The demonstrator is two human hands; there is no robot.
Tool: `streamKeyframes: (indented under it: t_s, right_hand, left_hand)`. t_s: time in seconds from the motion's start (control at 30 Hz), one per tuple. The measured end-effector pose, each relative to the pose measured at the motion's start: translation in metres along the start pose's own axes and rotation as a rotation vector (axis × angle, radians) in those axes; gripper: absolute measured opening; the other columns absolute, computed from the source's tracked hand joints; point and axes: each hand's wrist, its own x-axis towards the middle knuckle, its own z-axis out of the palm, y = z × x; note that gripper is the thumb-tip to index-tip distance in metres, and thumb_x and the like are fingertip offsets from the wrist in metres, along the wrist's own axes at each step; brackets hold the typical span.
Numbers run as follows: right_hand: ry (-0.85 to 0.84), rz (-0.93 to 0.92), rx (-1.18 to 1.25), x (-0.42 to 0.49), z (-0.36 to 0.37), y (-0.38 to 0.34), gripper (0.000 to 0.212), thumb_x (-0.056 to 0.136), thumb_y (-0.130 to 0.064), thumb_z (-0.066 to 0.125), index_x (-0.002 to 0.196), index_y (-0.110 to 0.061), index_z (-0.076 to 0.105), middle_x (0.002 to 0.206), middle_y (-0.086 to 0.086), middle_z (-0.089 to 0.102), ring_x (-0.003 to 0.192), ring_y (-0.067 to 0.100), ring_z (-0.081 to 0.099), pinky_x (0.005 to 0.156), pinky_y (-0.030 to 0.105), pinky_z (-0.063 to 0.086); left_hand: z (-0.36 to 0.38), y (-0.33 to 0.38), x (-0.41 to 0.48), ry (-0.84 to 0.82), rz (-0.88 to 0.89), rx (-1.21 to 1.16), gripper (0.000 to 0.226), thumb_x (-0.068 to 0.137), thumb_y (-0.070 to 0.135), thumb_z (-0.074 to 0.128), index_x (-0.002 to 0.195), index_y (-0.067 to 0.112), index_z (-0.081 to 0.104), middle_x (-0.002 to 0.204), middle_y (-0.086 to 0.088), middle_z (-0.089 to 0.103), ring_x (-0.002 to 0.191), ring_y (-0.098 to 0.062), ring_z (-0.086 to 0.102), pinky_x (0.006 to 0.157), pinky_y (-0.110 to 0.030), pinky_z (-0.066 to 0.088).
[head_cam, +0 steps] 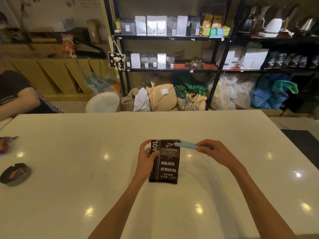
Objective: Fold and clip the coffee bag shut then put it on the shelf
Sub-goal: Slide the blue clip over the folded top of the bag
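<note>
A dark brown coffee bag [164, 161] stood upright near the middle of a glossy white table [86, 169], its front printed "BAKED.COFFEE" and "NET.WEIGHT:454g" above a smaller "454g" line, with Chinese characters in a framed panel and the letters "AOL" running up its left edge. The left hand [146, 156] gripped the bag's upper left side, thumb pressed on the front and fingers wrapped behind. The right hand [211, 153] pinched the far end of a long pale-blue clip [187, 145], its tip touching the bag's top right corner; whether the clip's arms were parted could not be made out.

At the table's left edge lay a round dark object [15, 173] and, farther back, a crinkled foil wrapper [6, 144]. A seated person's arm [20, 99] showed at far left. Beyond the table, a black metal shelf [169, 37] carried rows of white, grey and black pouches [155, 25], small jars [194, 63] and, to the right, kettles [272, 26]. Burlap sacks [191, 100], one with partly readable blue lettering, and plastic bags [272, 92] crowded the floor beneath it. A small bear-print pouch [116, 61] hung from the shelf's left post.
</note>
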Motion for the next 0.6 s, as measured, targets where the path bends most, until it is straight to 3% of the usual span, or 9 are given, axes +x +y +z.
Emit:
streamKeyframes:
  t_s: [0.2, 0.37, 0.6]
  right_hand:
    - [-0.065, -0.014, 0.045, 0.014, 0.022, -0.016, 0.011, 0.083, -0.028, 0.076, 0.092, -0.025, 0.070, 0.095, -0.004, 0.077, 0.086, 0.017, 0.070, 0.069, 0.030, 0.052]
    - [-0.086, 0.056, 0.227, 0.012, 0.036, -0.014, 0.029, 0.083, -0.022, 0.078, 0.097, -0.020, 0.052, 0.098, 0.006, 0.078, 0.087, 0.016, 0.075, 0.062, 0.017, 0.052]
    - [-0.034, 0.100, 0.209, 0.014, 0.052, -0.008, 0.037, 0.081, -0.026, 0.078, 0.104, -0.021, 0.049, 0.104, 0.010, 0.073, 0.089, 0.025, 0.074, 0.076, 0.039, 0.061]
  left_hand:
    - [0.016, -0.004, -0.005, -0.042, -0.066, -0.017, 0.053, 0.093, 0.006, 0.063, 0.132, 0.034, 0.041, 0.101, -0.008, 0.076, 0.088, -0.026, 0.076, 0.063, -0.032, 0.060]
    - [0.025, -0.006, -0.006, -0.053, -0.109, -0.030, 0.067, 0.093, 0.005, 0.062, 0.141, 0.038, 0.029, 0.093, -0.002, 0.078, 0.086, -0.023, 0.076, 0.063, -0.029, 0.060]
    - [0.031, -0.009, -0.006, -0.054, -0.130, -0.019, 0.073, 0.094, 0.002, 0.059, 0.149, 0.031, 0.021, 0.103, -0.001, 0.073, 0.085, -0.016, 0.076, 0.062, -0.026, 0.060]
